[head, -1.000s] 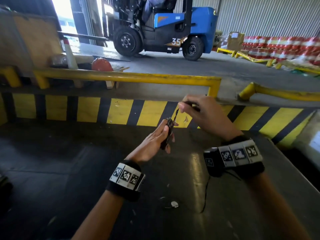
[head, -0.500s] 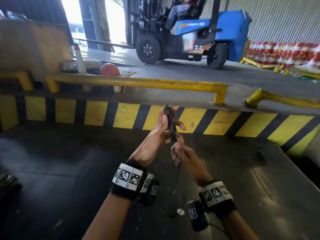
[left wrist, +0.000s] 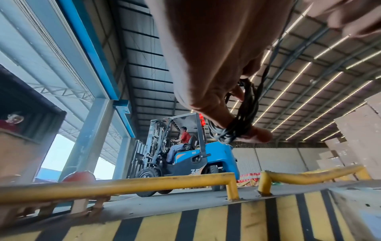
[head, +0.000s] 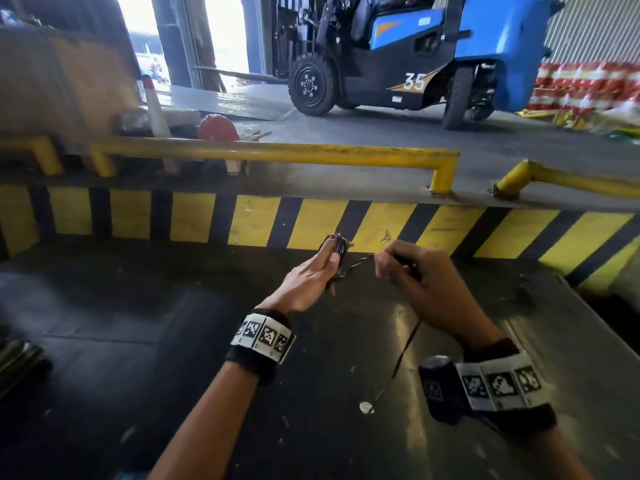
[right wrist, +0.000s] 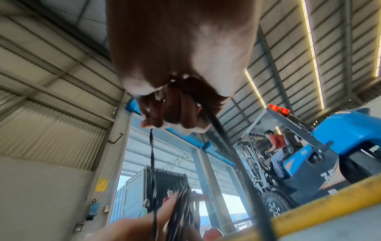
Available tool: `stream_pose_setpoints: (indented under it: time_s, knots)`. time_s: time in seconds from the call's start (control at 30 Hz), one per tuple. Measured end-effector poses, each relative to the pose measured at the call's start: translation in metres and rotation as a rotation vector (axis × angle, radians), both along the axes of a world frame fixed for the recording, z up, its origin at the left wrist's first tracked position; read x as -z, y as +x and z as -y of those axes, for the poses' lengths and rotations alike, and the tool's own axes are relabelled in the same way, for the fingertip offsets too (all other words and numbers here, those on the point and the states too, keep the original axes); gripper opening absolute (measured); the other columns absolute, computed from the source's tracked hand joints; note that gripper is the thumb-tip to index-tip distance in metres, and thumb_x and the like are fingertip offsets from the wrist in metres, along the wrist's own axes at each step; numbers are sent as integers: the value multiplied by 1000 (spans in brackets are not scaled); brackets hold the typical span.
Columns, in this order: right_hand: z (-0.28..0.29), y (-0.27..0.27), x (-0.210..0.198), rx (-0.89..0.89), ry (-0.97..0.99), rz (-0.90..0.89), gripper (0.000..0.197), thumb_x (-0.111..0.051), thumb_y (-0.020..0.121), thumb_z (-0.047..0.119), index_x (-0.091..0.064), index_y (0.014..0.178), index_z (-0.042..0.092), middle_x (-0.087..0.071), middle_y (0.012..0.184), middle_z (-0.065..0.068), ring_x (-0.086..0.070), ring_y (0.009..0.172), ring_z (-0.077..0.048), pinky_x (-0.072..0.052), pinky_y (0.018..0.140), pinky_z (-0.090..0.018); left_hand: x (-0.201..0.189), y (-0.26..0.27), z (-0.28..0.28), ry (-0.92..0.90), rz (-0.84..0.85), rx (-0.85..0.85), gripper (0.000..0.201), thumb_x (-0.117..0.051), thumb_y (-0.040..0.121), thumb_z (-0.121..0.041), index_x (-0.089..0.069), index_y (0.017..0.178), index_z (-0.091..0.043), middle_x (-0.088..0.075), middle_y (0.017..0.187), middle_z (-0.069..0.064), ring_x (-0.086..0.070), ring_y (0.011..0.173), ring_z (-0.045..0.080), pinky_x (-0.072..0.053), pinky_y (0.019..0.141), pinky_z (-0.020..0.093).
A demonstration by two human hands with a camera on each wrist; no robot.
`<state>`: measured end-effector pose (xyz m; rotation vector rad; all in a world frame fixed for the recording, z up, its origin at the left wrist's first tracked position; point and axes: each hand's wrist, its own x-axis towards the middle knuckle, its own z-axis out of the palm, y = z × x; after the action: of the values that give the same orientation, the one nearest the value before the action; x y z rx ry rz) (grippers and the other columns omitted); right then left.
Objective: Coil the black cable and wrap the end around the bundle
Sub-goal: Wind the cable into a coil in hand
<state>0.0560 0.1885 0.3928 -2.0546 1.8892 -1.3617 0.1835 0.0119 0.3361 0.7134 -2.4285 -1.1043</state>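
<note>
One blue forklift (head: pixel 415 57) at the back, marked 35, with a seated driver, on the grey floor beyond the barriers. Nearer, a wide dark platform (head: pixel 138 341), closed at its far side by a kerb (head: pixel 256 221) striped yellow and black. Above that kerb, a long yellow rail (head: pixel 277 154), with a red rounded object (head: pixel 218 128) and a white cone (head: pixel 154 109) behind it. Over the platform, both forearms, each with a black wrist strap and a band of printed markers. Left hand (head: pixel 311 275) raised in front of the kerb, fingers fairly straight and pointing away, thumb laid against them, pinning the coiled part of the black cable (head: pixel 337 245). In the left wrist view, several loops of that bundle (left wrist: pixel 245 114) round a fingertip. Right hand (head: pixel 422 278) just beside and to the right, fingers curled tight, pinching the loose strand (head: pixel 356 263) stretched almost taut from the coil. Below the right fist, the remaining tail (head: pixel 401 355), thin and slack, hanging down to the platform. Near its lower end, a small white scrap (head: pixel 366 407); whether touching the cable, cannot tell.
</note>
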Motion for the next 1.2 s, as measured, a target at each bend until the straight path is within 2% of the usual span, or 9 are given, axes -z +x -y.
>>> stream_pose_setpoints:
  time_s: [0.13, 0.27, 0.4, 0.53, 0.63, 0.73, 0.9, 1.03, 1.2]
  knots:
    - [25, -25, -29, 82, -98, -12, 29, -54, 104, 16, -66, 80, 5, -59, 69, 9, -55, 62, 8, -36, 58, -4, 14, 1, -22, 168, -141, 210, 47, -26, 98, -62, -43, 137, -43, -67, 101, 7, -68, 81, 29, -50, 93, 53]
    - [62, -52, -19, 102, -97, 55, 26, -56, 103, 17, -65, 79, 11, -56, 60, 14, -54, 56, 8, -37, 59, -7, 15, 3, -41, 337, -273, 350, 45, -27, 104, -49, -46, 141, -33, -55, 110, 31, -61, 80, 24, -50, 82, 45]
    - [82, -67, 38, 95, -7, 261, 22, -56, 103, 26, -63, 81, 25, -66, 74, 8, -62, 69, 2, -51, 70, -31, -1, 12, -54, 388, -371, 385, 43, -20, 108, -36, -39, 145, -22, -60, 110, 16, -65, 86, 20, -53, 82, 32]
    - [75, -40, 109, -3, 89, 515, 27, -47, 107, 16, -63, 90, 2, -63, 62, 14, -55, 54, 3, -43, 53, -15, -24, 12, -56, 373, -503, 351, 44, -21, 108, -34, -34, 147, -20, -58, 110, 19, -63, 88, 30, -56, 83, 40]
    - [63, -6, 142, -19, 154, 598, 39, -46, 107, 32, -62, 76, 15, -47, 56, 10, -39, 45, -2, -28, 42, -15, -31, -2, -39, 294, -548, 236, 42, -19, 110, -27, -29, 150, -17, -53, 107, 20, -61, 81, 31, -55, 84, 41]
    - [48, 11, 150, -51, 149, 549, 43, -45, 106, 34, -59, 71, 12, -42, 56, 11, -36, 47, -2, -28, 46, -15, -28, -17, -17, 232, -513, 135, 44, -24, 108, -33, -30, 148, -18, -52, 103, 20, -63, 74, 29, -53, 88, 39]
    - [29, 8, 121, -24, 89, 378, 42, -55, 103, 33, -62, 70, 8, -52, 56, 13, -44, 55, 2, -34, 56, -17, 9, -31, 12, 9, -185, -37, 40, -25, 103, -48, -38, 139, -37, -69, 92, 14, -71, 85, 32, -52, 94, 56]
    - [23, -11, 86, -53, 61, 307, 32, -57, 102, 30, -63, 72, 21, -55, 62, 12, -46, 59, -2, -37, 57, -25, 28, -31, 7, 99, -102, 19, 34, -28, 106, -45, -39, 138, -40, -69, 109, 17, -68, 104, 34, -50, 100, 52]
    - [21, -36, 52, 35, 1, 240, 30, -59, 101, 30, -61, 71, 25, -56, 63, 12, -49, 57, 0, -39, 56, -20, 40, -29, -10, 88, -76, 138, 50, -28, 93, -66, -40, 135, -41, -73, 89, 11, -69, 88, 31, -50, 94, 55]
